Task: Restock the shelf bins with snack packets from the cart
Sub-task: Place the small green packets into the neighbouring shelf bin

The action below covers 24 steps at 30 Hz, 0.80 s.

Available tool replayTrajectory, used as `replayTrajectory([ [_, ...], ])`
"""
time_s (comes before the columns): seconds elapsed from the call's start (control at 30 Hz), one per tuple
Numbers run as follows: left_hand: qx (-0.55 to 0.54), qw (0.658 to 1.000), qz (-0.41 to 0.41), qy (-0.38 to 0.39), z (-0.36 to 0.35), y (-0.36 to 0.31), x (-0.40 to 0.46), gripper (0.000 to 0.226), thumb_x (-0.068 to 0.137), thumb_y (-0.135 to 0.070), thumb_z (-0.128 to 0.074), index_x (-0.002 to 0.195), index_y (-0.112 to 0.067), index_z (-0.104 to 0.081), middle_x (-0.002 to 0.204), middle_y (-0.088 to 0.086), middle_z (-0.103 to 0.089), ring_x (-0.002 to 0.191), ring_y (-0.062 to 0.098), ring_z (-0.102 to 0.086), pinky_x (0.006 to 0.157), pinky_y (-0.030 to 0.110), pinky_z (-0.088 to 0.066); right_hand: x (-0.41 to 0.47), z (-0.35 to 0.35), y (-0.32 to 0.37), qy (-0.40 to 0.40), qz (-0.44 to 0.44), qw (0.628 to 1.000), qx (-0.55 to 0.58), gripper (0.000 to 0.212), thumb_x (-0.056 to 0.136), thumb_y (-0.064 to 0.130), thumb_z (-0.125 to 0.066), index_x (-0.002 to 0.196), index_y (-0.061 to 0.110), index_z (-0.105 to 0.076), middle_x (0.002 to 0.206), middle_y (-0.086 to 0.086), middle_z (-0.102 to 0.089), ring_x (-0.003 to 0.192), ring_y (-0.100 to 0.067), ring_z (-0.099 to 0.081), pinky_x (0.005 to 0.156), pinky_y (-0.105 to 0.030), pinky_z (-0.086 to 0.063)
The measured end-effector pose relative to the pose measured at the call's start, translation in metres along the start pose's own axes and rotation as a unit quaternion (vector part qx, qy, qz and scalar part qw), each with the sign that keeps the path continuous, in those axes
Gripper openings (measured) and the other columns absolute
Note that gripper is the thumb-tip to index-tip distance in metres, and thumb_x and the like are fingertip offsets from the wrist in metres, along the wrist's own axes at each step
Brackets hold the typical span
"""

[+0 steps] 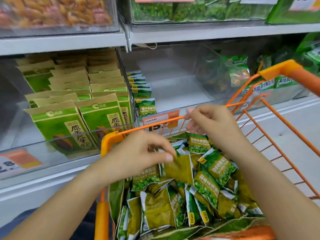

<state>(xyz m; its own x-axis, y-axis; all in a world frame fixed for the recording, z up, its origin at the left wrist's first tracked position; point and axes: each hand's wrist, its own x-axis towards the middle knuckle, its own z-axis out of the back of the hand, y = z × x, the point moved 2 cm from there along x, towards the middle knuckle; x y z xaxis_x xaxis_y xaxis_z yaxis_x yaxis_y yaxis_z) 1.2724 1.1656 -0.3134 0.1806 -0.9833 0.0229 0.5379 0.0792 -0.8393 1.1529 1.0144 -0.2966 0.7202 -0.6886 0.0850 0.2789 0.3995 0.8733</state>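
An orange wire cart (110,138) stands against the shelf and holds a heap of small green pea snack packets (214,172) inside a torn-open large bag. My left hand (138,154) reaches over the heap and pinches the top edge of one olive-green packet (180,168) between thumb and fingers. My right hand (212,122) hovers at the cart's front rim with fingers loosely bent, holding nothing. Behind the cart, a clear shelf bin (174,84) is mostly bare, with a single row of the same packets (146,107) along its left wall.
The bin on the left holds rows of green and brown seed bags (69,122). An orange price tag (161,120) hangs on the middle bin's front. To the right are more green packets (239,73). Upper shelf bins hold orange and green snacks.
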Motion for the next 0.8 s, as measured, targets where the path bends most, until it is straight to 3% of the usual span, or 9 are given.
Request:
replayTrajectory([
  [0.07, -0.045, 0.983, 0.001, -0.177, 0.018, 0.002, 0.001, 0.021, 0.082, -0.018, -0.074, 0.082, -0.040, -0.071, 0.083, -0.019, -0.072, 0.083, -0.002, -0.065, 0.081, 0.019, -0.049, -0.003, 0.000, 0.006, -0.034, -0.016, 0.997, 0.061, 0.039, 0.096, 0.034, -0.052, 0.072, 0.007, -0.067, 0.051, -0.004, -0.063, 0.046, -0.010, -0.058, 0.052, -0.018, -0.047],
  [0.17, 0.163, 0.918, -0.102, -0.346, 0.025, -0.001, -0.005, 0.013, 0.085, -0.018, -0.068, 0.094, -0.025, -0.076, 0.090, -0.007, -0.070, 0.084, 0.006, -0.063, 0.074, 0.020, -0.049, -0.009, -0.015, 0.010, 0.096, -0.081, 0.985, 0.117, 0.044, 0.090, 0.048, -0.047, 0.089, 0.012, -0.072, 0.073, -0.004, -0.074, 0.067, -0.013, -0.071, 0.068, -0.024, -0.058],
  [0.23, 0.323, 0.864, -0.206, -0.327, 0.013, -0.002, -0.007, 0.017, 0.091, -0.010, -0.061, 0.096, -0.012, -0.077, 0.091, 0.003, -0.070, 0.086, 0.017, -0.064, 0.069, 0.029, -0.053, -0.014, -0.027, 0.012, 0.176, -0.093, 0.957, 0.209, 0.043, 0.083, 0.046, -0.051, 0.105, 0.014, -0.069, 0.097, -0.002, -0.075, 0.091, -0.013, -0.071, 0.082, -0.027, -0.057],
  [0.33, 0.384, 0.832, -0.297, -0.267, -0.002, -0.003, -0.006, 0.027, 0.096, -0.003, -0.050, 0.087, -0.005, -0.075, 0.090, 0.009, -0.070, 0.095, 0.025, -0.065, 0.073, 0.036, -0.056, -0.016, -0.033, 0.012, 0.173, -0.096, 0.915, 0.353, 0.039, 0.079, 0.038, -0.061, 0.104, 0.008, -0.067, 0.098, -0.007, -0.072, 0.090, -0.019, -0.068, 0.084, -0.030, -0.056],
  [0.43, 0.330, 0.856, -0.319, -0.237, -0.010, -0.002, -0.002, 0.021, 0.085, 0.006, -0.058, 0.095, -0.004, -0.074, 0.096, 0.010, -0.069, 0.106, 0.023, -0.059, 0.098, 0.028, -0.046, -0.014, -0.032, 0.007, 0.146, -0.108, 0.914, 0.364, 0.017, 0.080, 0.027, -0.063, 0.089, 0.013, -0.068, 0.082, -0.001, -0.070, 0.074, -0.014, -0.066, 0.068, -0.024, -0.056],
  [0.53, 0.211, 0.895, -0.242, -0.309, -0.005, -0.008, 0.000, 0.024, 0.088, -0.012, -0.064, 0.111, -0.008, -0.068, 0.109, 0.001, -0.064, 0.110, 0.011, -0.055, 0.102, 0.020, -0.037, -0.013, -0.032, 0.004, 0.152, -0.105, 0.935, 0.303, 0.020, 0.078, 0.023, -0.065, 0.095, 0.014, -0.070, 0.089, 0.000, -0.073, 0.080, -0.010, -0.068, 0.064, -0.021, -0.056],
  [0.63, 0.097, 0.943, -0.068, -0.312, 0.008, -0.008, 0.003, 0.035, 0.093, -0.041, -0.058, 0.125, -0.028, -0.054, 0.116, -0.017, -0.057, 0.106, -0.009, -0.053, 0.091, 0.008, -0.039, -0.014, -0.033, 0.005, 0.158, -0.086, 0.959, 0.219, 0.017, 0.081, 0.016, -0.069, 0.098, 0.016, -0.071, 0.094, 0.000, -0.074, 0.083, -0.008, -0.068, 0.063, -0.020, -0.054],
  [0.73, 0.102, 0.964, 0.004, -0.245, 0.011, 0.001, 0.005, 0.033, 0.088, -0.054, -0.048, 0.102, -0.030, -0.067, 0.085, -0.017, -0.064, 0.074, -0.002, -0.059, 0.064, 0.017, -0.042, -0.014, -0.033, 0.003, 0.142, -0.097, 0.960, 0.221, 0.021, 0.080, 0.014, -0.071, 0.101, 0.017, -0.070, 0.091, 0.003, -0.074, 0.080, -0.007, -0.068, 0.063, -0.019, -0.054],
  [0.8, 0.086, 0.963, 0.014, -0.254, 0.012, 0.005, 0.006, 0.032, 0.087, -0.050, -0.050, 0.093, -0.025, -0.068, 0.076, -0.013, -0.064, 0.069, 0.003, -0.060, 0.064, 0.025, -0.046, -0.015, -0.031, 0.003, 0.133, -0.118, 0.950, 0.257, 0.027, 0.079, 0.023, -0.069, 0.106, 0.019, -0.070, 0.097, 0.003, -0.074, 0.086, -0.010, -0.069, 0.067, -0.020, -0.054],
])
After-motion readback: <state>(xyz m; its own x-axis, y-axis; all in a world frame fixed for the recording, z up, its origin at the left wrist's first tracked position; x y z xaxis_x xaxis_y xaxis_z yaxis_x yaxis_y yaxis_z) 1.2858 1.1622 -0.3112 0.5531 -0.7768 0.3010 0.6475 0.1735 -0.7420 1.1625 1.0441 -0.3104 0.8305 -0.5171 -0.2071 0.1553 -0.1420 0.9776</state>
